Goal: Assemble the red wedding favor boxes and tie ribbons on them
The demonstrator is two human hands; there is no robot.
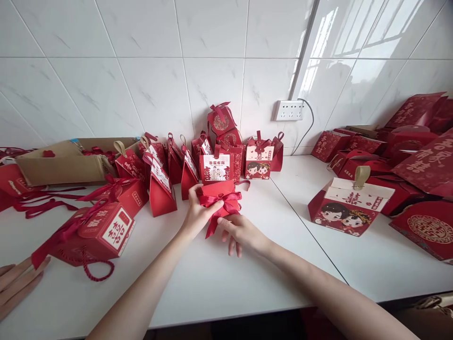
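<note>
My left hand is closed round the left side of a small red gift box, its thumb lying over the front. A shiny red ribbon is tied in a bow across the box, with one tail hanging below it. My right hand is at the lower right of the bow, its fingertips pinched at the ribbon and its other fingers curled loosely below. Part of that grip is hidden. Just behind the held box stands a red box with a white label.
Several red gift boxes stand along the tiled wall. A ribboned box lies at left, near another person's hand. A cardboard box is behind it. At right are a couple-print box and piled red boxes.
</note>
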